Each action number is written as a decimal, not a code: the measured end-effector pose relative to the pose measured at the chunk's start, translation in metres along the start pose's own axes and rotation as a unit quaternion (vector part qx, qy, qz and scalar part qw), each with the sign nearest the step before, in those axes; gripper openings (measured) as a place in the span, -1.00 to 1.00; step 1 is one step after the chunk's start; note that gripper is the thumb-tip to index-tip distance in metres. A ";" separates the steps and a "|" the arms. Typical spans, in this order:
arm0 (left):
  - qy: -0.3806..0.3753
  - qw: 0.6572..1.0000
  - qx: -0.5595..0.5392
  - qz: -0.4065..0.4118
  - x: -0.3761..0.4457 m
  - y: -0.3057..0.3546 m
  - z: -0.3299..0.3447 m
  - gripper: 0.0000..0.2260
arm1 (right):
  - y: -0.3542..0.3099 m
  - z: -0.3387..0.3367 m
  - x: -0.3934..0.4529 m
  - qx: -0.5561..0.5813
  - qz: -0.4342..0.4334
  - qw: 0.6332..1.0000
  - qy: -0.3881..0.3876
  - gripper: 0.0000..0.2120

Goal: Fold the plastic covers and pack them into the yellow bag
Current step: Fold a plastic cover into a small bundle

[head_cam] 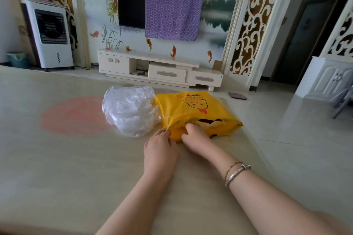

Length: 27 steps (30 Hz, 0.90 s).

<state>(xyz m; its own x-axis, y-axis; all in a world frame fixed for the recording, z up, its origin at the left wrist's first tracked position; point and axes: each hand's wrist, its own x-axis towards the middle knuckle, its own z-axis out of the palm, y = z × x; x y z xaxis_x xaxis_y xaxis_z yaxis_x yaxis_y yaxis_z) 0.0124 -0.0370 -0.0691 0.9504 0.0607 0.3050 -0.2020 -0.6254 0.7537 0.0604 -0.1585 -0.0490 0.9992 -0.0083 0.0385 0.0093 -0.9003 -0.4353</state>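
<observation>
Both hands at yellow bag point(193, 108) mouth near tabletop's right edge: left hand point(160, 147) pinches rim, right hand point(193, 133) fingers tucked inside, grip unclear. Best: hold mouth wide; plastic covers point(129, 110) wait beside.

Bright yellow bag point(193, 108), black lettering and a cartoon face with a red tongue printed on it. Beside it, clear whitish plastic covers point(129, 110). The worktop point(66, 168) is pale beige with a faded pink round patch. Purple patterned cloth point(172, 8) over a black television point(130, 0).
</observation>
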 end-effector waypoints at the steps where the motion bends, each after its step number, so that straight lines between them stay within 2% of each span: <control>1: -0.003 1.000 -0.006 -0.002 0.000 -0.001 0.000 -0.67 | 0.005 -0.002 -0.006 0.011 -0.002 1.000 -0.006 -0.82; 4: -0.002 0.999 -0.044 -0.009 -0.002 -0.001 -0.001 -0.71 | 0.020 -0.007 -0.020 0.037 -0.021 0.999 -0.012 -0.57; 7: 0.016 0.992 -0.120 -0.014 -0.007 0.006 -0.007 -0.77 | 0.030 -0.019 -0.036 0.054 -0.035 0.998 0.006 -0.49; 12: 0.066 0.970 -0.224 -0.070 -0.010 0.005 -0.024 -0.74 | 0.032 -0.039 -0.058 0.070 -0.040 0.993 0.081 -0.59; 16: 0.100 0.971 -0.208 -0.069 -0.010 -0.004 -0.047 -0.75 | 0.015 -0.050 -0.062 0.065 -0.059 0.988 0.130 -0.73; 22: 0.145 0.976 -0.148 -0.067 0.007 -0.035 -0.082 -0.75 | -0.027 -0.040 -0.048 0.091 -0.145 0.977 0.126 -0.76; 27: 0.159 0.976 -0.123 -0.082 0.013 -0.066 -0.098 -0.77 | -0.062 -0.014 -0.017 0.086 -0.182 0.972 0.122 -0.79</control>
<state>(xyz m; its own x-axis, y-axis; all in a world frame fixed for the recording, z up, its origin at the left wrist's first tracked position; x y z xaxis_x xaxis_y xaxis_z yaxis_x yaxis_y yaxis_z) 0.0145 0.0815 -0.0576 0.8616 0.4062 0.3045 -0.1418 -0.3835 0.9126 0.0419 -0.1083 -0.0101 0.8901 0.1748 0.4209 0.3874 -0.7765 -0.4969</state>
